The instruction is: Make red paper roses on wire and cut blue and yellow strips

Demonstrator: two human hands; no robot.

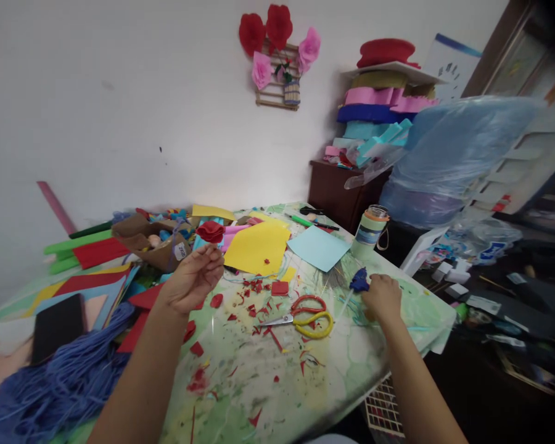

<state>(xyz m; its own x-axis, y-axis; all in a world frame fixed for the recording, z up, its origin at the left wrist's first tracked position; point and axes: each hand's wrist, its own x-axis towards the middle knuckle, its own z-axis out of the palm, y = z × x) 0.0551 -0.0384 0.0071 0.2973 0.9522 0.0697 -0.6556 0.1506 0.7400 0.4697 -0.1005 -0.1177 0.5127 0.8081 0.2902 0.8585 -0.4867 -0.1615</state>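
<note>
Left hand (pixel 195 279): fingertips pinching red rose-like flower (pixel 211 232) from below, apparently keeping it uncrushed. Right hand (pixel 383 299): fingers curling beside blue crumpled piece (pixel 359 279); grip unclear.

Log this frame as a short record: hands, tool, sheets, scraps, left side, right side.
left hand: fingertips pinched beneath a red flower
right hand: at a dark blue item; grip unclear
tool: scissors with one red and one yellow handle, lying on the table, not in either hand
sheets: yellow sheet, light blue sheet
scraps: red, scattered around the scissors; largest nearby is a red rectangle
left side: blue yarn
right side: bottle, upright
</note>
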